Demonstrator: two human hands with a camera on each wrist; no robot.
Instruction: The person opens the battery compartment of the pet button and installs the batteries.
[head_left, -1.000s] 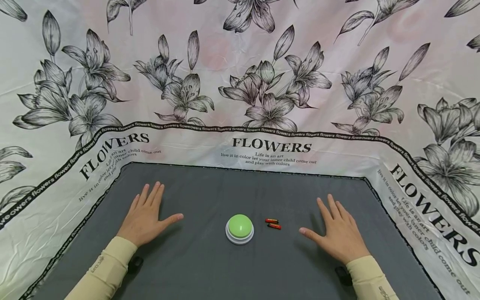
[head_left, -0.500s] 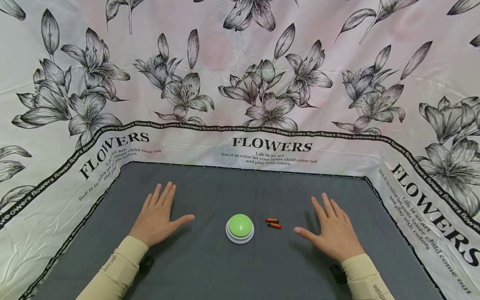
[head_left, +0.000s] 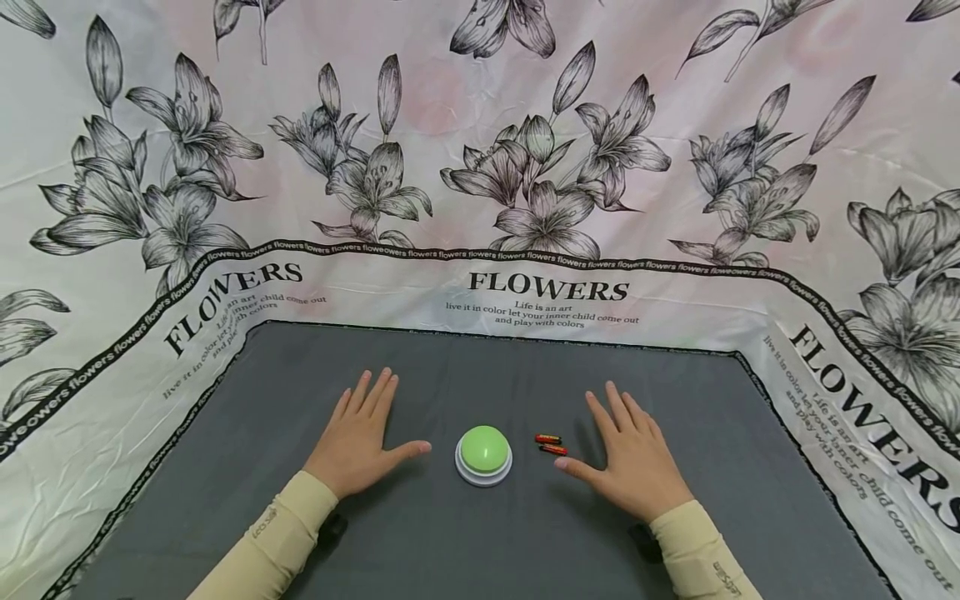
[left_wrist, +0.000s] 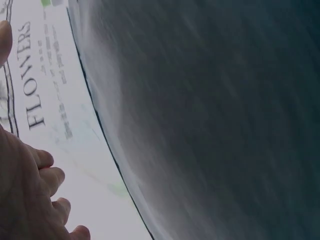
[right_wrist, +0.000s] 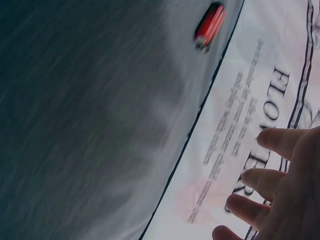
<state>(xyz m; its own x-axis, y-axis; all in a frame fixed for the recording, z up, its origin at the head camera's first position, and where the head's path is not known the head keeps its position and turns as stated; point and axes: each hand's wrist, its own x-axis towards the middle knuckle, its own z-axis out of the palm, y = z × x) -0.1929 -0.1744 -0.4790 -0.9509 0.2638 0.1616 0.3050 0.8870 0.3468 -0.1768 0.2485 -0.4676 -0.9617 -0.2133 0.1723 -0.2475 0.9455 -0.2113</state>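
A round light green push button (head_left: 483,450) on a white base sits on the grey cloth, between the two hands. Just right of it lie two small red batteries (head_left: 551,444) with dark ends, side by side. My left hand (head_left: 357,446) hovers left of the button, fingers straight and spread, thumb pointing toward it, holding nothing. Spread in the same way, my right hand (head_left: 632,460) is over the cloth right of the batteries, its thumb tip close to them. In the right wrist view a red battery (right_wrist: 210,25) shows blurred near the top.
A dark grey cloth (head_left: 480,550) covers the table. Around its back and sides runs a white sheet (head_left: 390,292) printed with lilies and the word FLOWERS, rising behind as a backdrop. Dark wrist cameras sit under both cream sleeves (head_left: 277,542).
Both hands have moved inward toward the button, the left to the right and the right to the left. Button and batteries have stayed in place on the cloth.
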